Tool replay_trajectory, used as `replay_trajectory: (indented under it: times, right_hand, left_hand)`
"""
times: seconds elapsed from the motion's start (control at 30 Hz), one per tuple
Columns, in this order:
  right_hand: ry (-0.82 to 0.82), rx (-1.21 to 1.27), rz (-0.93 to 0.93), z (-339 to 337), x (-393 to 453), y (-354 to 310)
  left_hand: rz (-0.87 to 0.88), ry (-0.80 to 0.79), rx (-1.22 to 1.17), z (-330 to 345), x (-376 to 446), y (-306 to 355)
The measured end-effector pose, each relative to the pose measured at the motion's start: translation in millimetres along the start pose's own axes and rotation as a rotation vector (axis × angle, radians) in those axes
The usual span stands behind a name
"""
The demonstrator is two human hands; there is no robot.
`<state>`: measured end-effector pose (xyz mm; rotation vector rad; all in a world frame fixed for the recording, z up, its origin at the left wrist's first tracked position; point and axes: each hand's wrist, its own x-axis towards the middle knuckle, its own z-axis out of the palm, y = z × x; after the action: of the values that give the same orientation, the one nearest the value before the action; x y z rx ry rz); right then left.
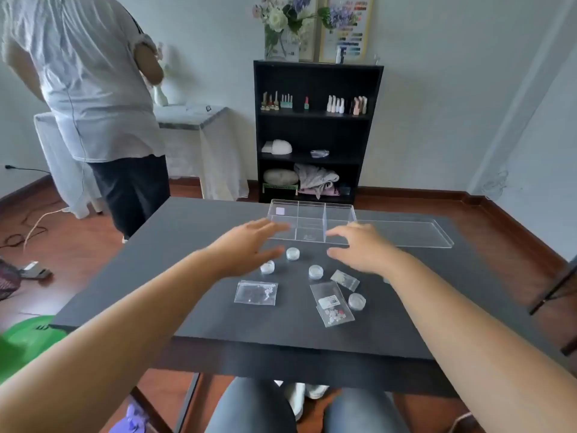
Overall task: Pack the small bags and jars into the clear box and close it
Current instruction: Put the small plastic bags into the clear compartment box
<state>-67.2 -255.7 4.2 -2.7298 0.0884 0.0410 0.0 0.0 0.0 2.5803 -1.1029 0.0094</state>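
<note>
While both hands hover spread and grasping nothing, four jars and three small bags lie loose on the worktop.

Left hand [246, 245] and right hand [362, 248] flank the jars [293, 254], with the bags [256, 292] nearer the person. Behind them on the dark worktop [156, 276] sits the clear box [312, 225], divided into compartments, its lid [406, 234] flat on the right; a black shelf [317, 129] stands against the pale wall.

No text could be read anywhere. A bag [332, 303] on the table [175, 276] carried a white label [329, 301] with dark marks, perhaps a barcode, too small to make out. A poster [349, 26] on the wall showed coloured blocks, its lettering blurred beyond reading.
</note>
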Motion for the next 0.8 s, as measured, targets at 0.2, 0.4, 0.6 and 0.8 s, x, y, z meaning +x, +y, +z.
replay_trajectory:
  times: [0.2, 0.4, 0.6, 0.8]
  right_hand:
    - [0.108, -0.174, -0.063, 21.9, -44.8, -8.1]
    - [0.084, -0.435, -0.035, 42.5, -57.1, -18.4]
    - [0.021, -0.466, -0.003, 50.3, -61.9, -25.7]
    - [0.019, -0.400, -0.034, 52.6, -63.9, -28.9]
  left_hand:
    - [0.042, 0.023, 0.043, 22.9, -57.8, -6.3]
    - [0.021, -0.068, 0.125, 35.0, -64.7, -3.6]
    - [-0.016, -0.093, 0.022, 33.8, -61.0, -5.0]
    - [-0.127, -0.116, -0.175, 37.9, -56.0, -3.9]
